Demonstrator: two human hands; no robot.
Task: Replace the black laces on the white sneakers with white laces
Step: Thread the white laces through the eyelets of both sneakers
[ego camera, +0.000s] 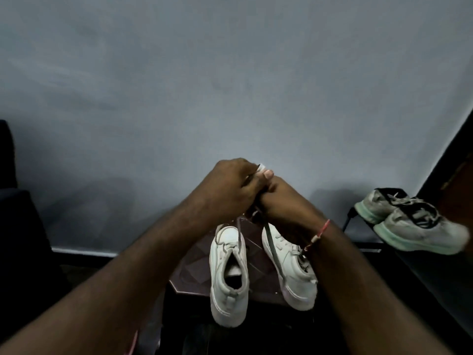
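Two white sneakers stand side by side on a small dark stool (pixel 256 280): the left sneaker (pixel 228 275) with its opening facing me, the right sneaker (pixel 291 267) partly behind my right wrist. A grey-white lace (pixel 273 248) runs from my hands down to the right sneaker, and a thinner strand (pixel 239 235) drops to the left one. My left hand (pixel 234 185) and my right hand (pixel 284 198) meet above the shoes, fingers curled and pinching the lace ends between them. No black lace is visible on the white pair.
A worn grey pair of sneakers with mint soles (pixel 412 224) sits on a dark rack at the right. A pale grey wall (pixel 230 85) fills the background. A dark piece of furniture (pixel 18 226) stands at the left, and the floor below is dark.
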